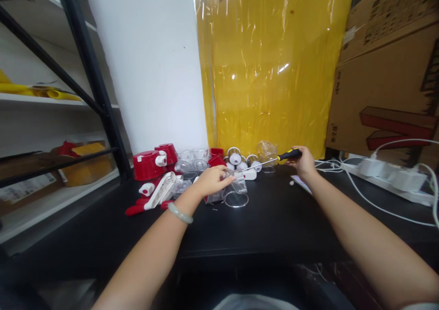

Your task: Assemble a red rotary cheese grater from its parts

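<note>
My right hand (304, 163) is closed around the black and yellow handle of a screwdriver (290, 154). Its long metal shaft slants down to the left, and the tip ends by a clear plastic cup (236, 198) near my left fingers. With its fingers closed on the upper part of that cup, my left hand (215, 180) steadies it on the black table (260, 232). Whether the tip touches a screw is too small to tell. A white part with a red button (250, 175) lies just behind the cup.
Red housings (147, 165), white and red handles (161, 191) and clear cups (192, 159) crowd the left. White cylinders (234, 156) stand behind. A white power strip (394, 179) with cables and a large cardboard box (384, 81) are on the right; a shelf rack (85, 58) is left.
</note>
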Available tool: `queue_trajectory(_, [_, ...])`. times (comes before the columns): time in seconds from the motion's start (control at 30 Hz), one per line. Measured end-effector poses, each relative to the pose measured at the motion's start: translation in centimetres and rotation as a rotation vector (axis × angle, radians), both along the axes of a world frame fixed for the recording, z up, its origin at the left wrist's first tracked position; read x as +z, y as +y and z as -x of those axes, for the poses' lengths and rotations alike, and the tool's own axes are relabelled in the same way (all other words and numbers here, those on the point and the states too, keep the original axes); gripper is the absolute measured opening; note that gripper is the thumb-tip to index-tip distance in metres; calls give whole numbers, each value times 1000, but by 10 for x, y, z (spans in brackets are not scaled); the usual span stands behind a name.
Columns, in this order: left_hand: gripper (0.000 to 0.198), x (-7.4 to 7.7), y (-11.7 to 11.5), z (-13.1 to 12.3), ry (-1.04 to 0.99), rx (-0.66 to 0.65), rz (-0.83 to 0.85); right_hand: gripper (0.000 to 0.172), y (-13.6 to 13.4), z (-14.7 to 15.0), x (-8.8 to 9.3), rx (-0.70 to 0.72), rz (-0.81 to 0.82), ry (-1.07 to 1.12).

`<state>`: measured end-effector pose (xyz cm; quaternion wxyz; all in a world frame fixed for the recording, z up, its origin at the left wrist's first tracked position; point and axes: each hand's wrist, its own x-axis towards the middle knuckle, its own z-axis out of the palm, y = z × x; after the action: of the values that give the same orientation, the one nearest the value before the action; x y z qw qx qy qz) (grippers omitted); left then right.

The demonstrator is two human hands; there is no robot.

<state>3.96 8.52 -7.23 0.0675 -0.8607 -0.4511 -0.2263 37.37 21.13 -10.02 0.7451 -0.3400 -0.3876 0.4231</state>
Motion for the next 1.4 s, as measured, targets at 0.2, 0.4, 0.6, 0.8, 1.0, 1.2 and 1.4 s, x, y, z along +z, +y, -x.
queue_trajectory(0.2, [52,-1,0,0,-8,-1,-13,16,-7,3,3,9,16,25])
queue_trajectory(0.4, [52,0,-1,1,-11,-13,-17,10,-4,4,2,-59,12,-31])
queue_trajectory(0.6, [51,0,-2,1,-8,-4,-8,30,1,2,-2,-125,-7,-145])
queue_trajectory(0.8, [51,0,-2,0,-10,-6,-9,23,0,2,0,-92,22,-79])
queue_trajectory(1.0, [51,0,-2,0,-26,3,-6,18,2,-2,-4,11,-39,-23])
queue_trajectory(1.2, [51,0,-1,0,-21,-3,-14,20,2,-1,-3,-6,-59,-42])
queue_trajectory(1.4, [50,0,-2,0,-22,-6,-5,23,-2,3,1,-68,-31,-38])
